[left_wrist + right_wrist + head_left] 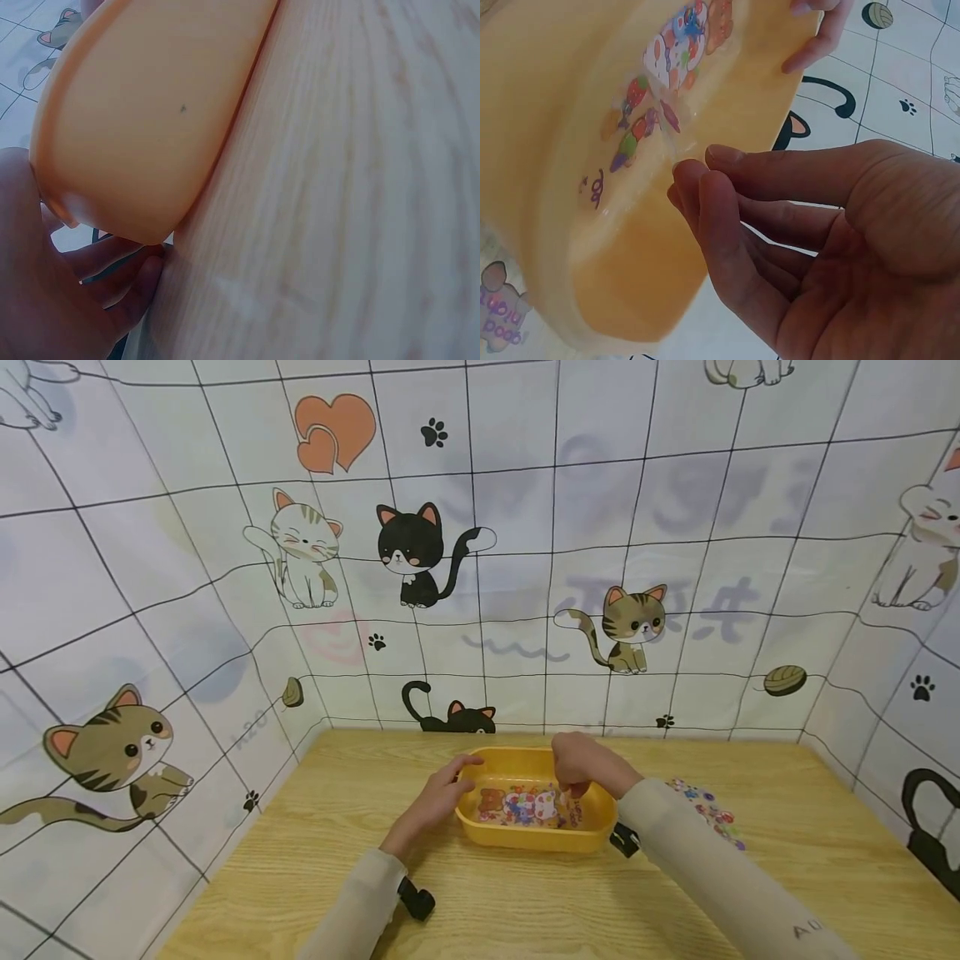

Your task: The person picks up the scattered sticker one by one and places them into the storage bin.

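Observation:
A yellow plastic basin (525, 838) sits on the wooden table, with colourful cartoon stickers (528, 806) of a bear, a bunny and fruit on its floor. At the basin's left end, my left hand (435, 797) holds the rim; the left wrist view shows its fingers (131, 289) against the outer wall. My right hand (592, 764) reaches over the right part of the basin. Its thumb and fingertips come together in the right wrist view and pinch the edge of a clear sticker (669, 116), whose outline is faint.
More small colourful stickers (708, 814) lie on the table (300, 877) right of the basin, partly behind the right sleeve. A cat-patterned cloth (517, 585) surrounds the table at the back and sides. Black straps (416, 900) are on both wrists.

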A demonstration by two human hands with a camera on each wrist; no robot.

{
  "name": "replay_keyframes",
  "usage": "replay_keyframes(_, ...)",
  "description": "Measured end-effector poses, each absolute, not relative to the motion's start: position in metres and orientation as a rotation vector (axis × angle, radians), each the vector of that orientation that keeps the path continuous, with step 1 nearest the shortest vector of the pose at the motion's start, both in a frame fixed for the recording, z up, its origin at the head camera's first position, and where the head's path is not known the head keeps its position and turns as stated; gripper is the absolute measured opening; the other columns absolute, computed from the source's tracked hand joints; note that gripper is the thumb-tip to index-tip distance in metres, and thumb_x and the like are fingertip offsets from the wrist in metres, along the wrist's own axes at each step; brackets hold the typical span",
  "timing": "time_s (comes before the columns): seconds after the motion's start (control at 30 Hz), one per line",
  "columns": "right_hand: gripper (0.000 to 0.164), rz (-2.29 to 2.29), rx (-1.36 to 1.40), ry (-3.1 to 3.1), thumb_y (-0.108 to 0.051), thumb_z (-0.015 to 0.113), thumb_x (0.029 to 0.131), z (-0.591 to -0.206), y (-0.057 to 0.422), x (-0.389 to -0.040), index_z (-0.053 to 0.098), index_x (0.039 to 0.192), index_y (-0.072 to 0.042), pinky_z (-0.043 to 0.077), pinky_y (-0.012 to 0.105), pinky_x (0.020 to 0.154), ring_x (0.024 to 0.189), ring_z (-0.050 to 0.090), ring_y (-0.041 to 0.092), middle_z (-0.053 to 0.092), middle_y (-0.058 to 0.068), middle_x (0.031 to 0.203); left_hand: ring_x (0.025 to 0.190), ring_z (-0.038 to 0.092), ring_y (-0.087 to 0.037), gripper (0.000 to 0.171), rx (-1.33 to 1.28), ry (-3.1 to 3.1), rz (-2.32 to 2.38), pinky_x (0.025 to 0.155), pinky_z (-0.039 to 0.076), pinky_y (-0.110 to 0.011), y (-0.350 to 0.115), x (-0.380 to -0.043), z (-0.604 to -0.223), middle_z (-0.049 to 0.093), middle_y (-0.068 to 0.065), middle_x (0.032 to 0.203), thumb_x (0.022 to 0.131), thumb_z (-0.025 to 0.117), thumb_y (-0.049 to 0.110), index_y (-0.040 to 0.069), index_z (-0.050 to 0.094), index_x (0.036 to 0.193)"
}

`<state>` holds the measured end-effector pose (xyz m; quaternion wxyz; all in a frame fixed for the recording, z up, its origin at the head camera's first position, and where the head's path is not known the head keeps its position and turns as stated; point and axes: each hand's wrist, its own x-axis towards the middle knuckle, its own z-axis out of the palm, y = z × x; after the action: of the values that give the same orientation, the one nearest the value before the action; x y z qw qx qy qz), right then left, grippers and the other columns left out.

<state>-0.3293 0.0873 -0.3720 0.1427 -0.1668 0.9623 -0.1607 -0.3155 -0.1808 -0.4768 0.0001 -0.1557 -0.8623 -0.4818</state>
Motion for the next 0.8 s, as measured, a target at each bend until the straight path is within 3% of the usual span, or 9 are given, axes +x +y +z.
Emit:
replay_keyframes(0.17,0.029,-0.410,-0.459,2.740,0.000,0.073,0.086,-0.373,0.088,-0.337,0.061,0.061,-0.008,0.049,0.023,0.046,0.046,0.056,0.013,0.056,0.003,0.053,0.153,0.037,-0.036,0.043,-0.481,-2.707,-1.528,0.123,0.032,-0.059,-0.181,-0.315,-0.477,0.047,-0.009,0.160,0.101,0.050,0.014,0.019,0.057,0.143)
replay_keyframes(0.33,0.015,-0.431,-0.415,2.667,-0.015,0.079,0.089,-0.373,0.094,-0.341,0.075,0.077,-0.006,0.053,0.026,0.051,0.056,0.066,0.018,0.073,0.009,0.070,0.152,0.038,-0.036,0.043,-0.480,-2.707,-1.523,0.123,0.033,-0.059,-0.179,-0.315,-0.478,0.048,-0.010,0.160,0.100,0.051,0.014,0.019,0.058,0.142)
replay_keyframes(0.5,0.014,-0.455,-0.376,2.622,-0.019,0.080,0.089,-0.377,0.098,-0.342,0.076,0.081,-0.008,0.059,0.028,0.057,0.062,0.070,0.021,0.076,0.012,0.082,0.152,0.038,-0.036,0.043,-0.479,-2.714,-1.514,0.123,0.033,-0.059,-0.178,-0.315,-0.477,0.048,-0.009,0.160,0.100,0.050,0.015,0.019,0.058,0.143)
replay_keyframes(0.67,0.016,-0.419,-0.358,2.614,-0.020,0.080,0.089,-0.378,0.099,-0.345,0.075,0.082,-0.007,0.057,0.027,0.055,0.055,0.064,0.018,0.075,0.013,0.082,0.153,0.037,-0.036,0.043,-0.461,-2.721,-1.515,0.123,0.033,-0.059,-0.178,-0.314,-0.476,0.046,-0.009,0.161,0.101,0.050,0.015,0.020,0.057,0.143)
replay_keyframes(0.8,0.017,-0.377,-0.362,2.616,-0.022,0.080,0.089,-0.379,0.096,-0.346,0.074,0.084,-0.007,0.054,0.026,0.053,0.057,0.067,0.019,0.076,0.012,0.082,0.153,0.037,-0.037,0.043,-0.459,-2.718,-1.525,0.123,0.032,-0.059,-0.180,-0.314,-0.476,0.046,-0.010,0.161,0.101,0.049,0.015,0.018,0.057,0.143)
